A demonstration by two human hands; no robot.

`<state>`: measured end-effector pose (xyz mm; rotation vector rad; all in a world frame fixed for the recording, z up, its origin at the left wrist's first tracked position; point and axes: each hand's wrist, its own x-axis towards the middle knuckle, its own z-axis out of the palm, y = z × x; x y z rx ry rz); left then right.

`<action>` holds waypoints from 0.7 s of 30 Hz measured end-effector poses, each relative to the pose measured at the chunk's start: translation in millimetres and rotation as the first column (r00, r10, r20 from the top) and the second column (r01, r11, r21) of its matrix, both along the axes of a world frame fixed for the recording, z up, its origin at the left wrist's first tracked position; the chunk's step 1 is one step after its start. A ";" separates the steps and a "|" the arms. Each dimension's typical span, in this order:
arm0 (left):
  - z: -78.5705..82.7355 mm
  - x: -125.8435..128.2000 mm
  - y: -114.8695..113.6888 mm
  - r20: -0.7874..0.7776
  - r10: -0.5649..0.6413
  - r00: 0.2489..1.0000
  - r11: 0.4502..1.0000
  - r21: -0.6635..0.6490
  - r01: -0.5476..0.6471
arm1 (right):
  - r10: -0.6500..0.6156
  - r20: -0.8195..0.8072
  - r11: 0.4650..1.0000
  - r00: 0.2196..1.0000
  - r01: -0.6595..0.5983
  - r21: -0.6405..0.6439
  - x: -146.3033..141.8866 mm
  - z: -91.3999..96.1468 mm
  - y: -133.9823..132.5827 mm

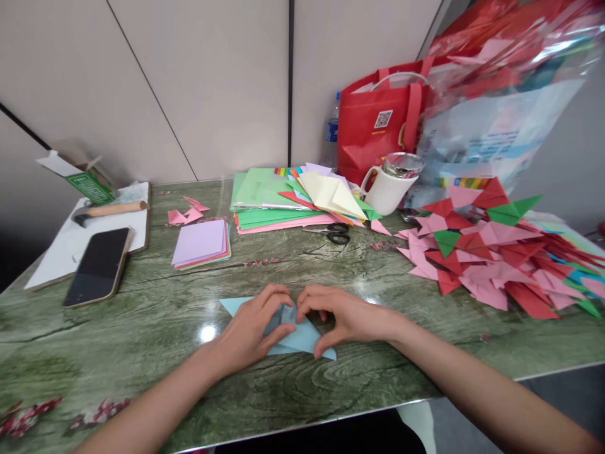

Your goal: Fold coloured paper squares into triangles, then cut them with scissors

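A light blue sheet of origami paper (305, 337), partly folded, lies on the green marbled table in front of me. My left hand (258, 325) curves over its left part, thumb and fingers pressing on the paper. One pointed corner sticks out to the left of that hand. On the right side, my right hand (338, 315) bends its fingers onto a raised fold, and its thumb rests near the lower right corner. Both hands partly cover the paper, so the exact fold is hidden.
Behind the paper are a square paper stack (201, 243), scissors (333, 233) and coloured sheets (269, 217). Folded red and pink pieces (491, 252) heap at right, by a white mug (390, 189) and red bag (363, 132). A phone (99, 268) and hammer (113, 209) lie left.
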<state>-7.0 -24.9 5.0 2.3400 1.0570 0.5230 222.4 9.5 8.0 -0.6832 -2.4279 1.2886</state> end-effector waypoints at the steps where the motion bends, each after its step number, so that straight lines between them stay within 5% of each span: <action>1: -0.1 0.1 -0.3 -0.025 -0.018 1.000 1.000 0.018 0.018 | 0.004 -0.005 1.000 1.000 -0.004 -0.003 0.2 0.1 0.0; 21: -3.2 -0.7 -1.5 -0.175 -0.108 0.979 0.980 0.144 0.134 | 0.114 -0.019 0.988 0.993 -0.116 -0.101 10.0 0.7 10.6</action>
